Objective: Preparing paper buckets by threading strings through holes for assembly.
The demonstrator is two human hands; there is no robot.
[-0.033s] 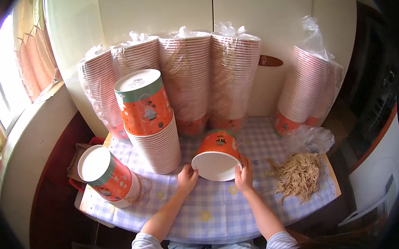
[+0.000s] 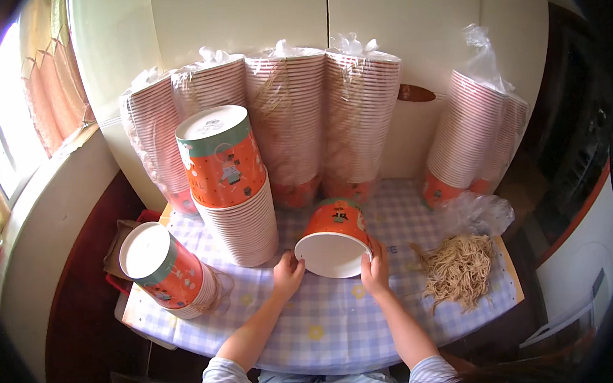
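Lengthwise, the orange tub runs front to back, mouth nearest, left hand and right hand gripping it.

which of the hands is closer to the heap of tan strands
The right. The right hand holds the right rim of the orange paper bucket, left of the heap of tan strands; the left hand is at the bucket's left rim, farther away.

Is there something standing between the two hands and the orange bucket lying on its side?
Nothing visible does. The left hand and right hand are at opposite sides of the orange bucket. The tall stack stands to its left and the string bundle lies to its right, neither in between.
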